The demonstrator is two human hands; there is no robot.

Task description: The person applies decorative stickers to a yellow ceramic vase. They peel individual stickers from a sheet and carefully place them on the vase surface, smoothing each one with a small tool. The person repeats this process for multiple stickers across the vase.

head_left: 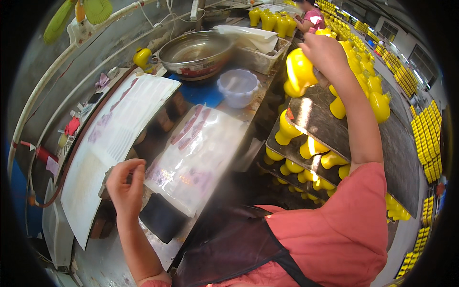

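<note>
My right hand (326, 53) is raised at the far right, its fingers closed on a glossy yellow vase (300, 71). That vase hangs over the corner of a dark board (311, 117) where other yellow vases (380, 106) stand. My left hand (125, 184) hovers at the left, near the edge of a tilted white board (125, 112). Its fingers curl in toward the thumb; whatever may be between them is hidden. Just right of it, a shiny sheet with purple and red printed patterns (191, 148) lies over the bench, next to a folded black cloth (163, 217).
Stacked boards to my right carry more yellow vases (287, 130). Across the bench stand a large metal basin (196, 50), a pale plastic bowl (238, 88) and a tray with white paper (253, 40). A pipe (43, 86) runs along the left wall. Another person (313, 16) is far back.
</note>
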